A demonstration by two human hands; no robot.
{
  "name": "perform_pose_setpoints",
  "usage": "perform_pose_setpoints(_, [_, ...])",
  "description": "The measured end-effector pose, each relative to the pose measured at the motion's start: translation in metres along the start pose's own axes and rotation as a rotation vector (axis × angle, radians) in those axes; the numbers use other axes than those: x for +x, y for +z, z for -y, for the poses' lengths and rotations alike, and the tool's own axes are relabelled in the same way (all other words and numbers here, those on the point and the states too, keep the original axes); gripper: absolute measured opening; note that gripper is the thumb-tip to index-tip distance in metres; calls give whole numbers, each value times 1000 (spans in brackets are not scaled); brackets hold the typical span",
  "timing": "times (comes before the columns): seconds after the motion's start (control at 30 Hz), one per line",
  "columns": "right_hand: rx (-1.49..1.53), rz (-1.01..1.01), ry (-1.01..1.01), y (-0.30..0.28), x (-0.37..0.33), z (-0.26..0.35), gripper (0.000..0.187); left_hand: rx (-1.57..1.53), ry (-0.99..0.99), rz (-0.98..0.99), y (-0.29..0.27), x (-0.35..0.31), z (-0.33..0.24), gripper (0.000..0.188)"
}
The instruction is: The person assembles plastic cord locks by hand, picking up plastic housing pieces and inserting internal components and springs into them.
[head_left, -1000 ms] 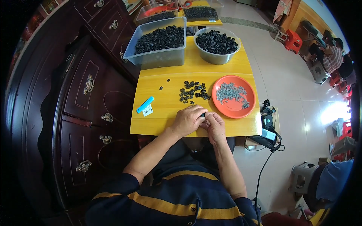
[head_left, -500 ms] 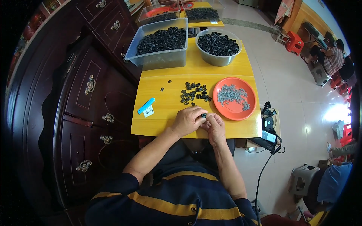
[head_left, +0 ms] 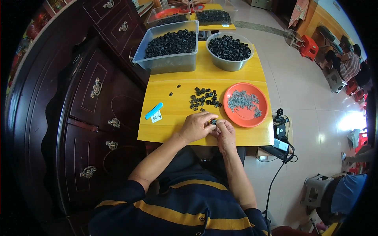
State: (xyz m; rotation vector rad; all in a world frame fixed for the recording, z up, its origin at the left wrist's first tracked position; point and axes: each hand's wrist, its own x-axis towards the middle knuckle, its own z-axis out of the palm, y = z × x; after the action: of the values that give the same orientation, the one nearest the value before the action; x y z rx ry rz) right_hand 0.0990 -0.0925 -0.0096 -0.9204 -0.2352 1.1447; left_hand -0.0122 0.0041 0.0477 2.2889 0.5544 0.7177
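Note:
Close to the front edge of the yellow table (head_left: 173,131), my left hand (head_left: 195,126) pinches a small black plastic piece (head_left: 214,122) between thumb and fingers. My right hand (head_left: 226,134) meets it from the other side, its thumb and fingertips closed at the piece; whether a tiny part is also in them is hidden. Just beyond my hands lies a loose group of similar black pieces (head_left: 204,97). To the right of them sits a red plate (head_left: 252,122) with a heap of small silvery metal parts (head_left: 242,100).
At the table's back stand a clear rectangular bin (head_left: 169,65) and a round tub (head_left: 229,65), both full of black pieces. A blue-handled tool (head_left: 154,111) lies at left, near two stray pieces. A dark wooden cabinet (head_left: 94,118) borders the left; cables and a device (head_left: 280,131) sit right.
The view has shifted slightly, so the table appears a little lower. My hands stay together on the black piece, which is turned slightly in the fingers.

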Motion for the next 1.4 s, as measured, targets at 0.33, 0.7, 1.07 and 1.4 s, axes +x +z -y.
perform_pose_setpoints(0.33, [-45, 34, -51, -2, 4, -7, 15, 95, 119, -20, 2, -1, 12, 17])
perform_pose_setpoints(0.7, [-272, 46, -71, 5, -1, -9, 17, -10, 28, 56, -13, -8, 17, 18])
perform_pose_setpoints(1.07, [-388, 76, -85, 6, -4, -10, 17, -215, -153, -160, -110, 74, 78, 22])
perform_pose_setpoints(1.4, [-343, 86, -105, 8, -5, -10, 16, 130, -292, -199, -89, 41, 131, 22])
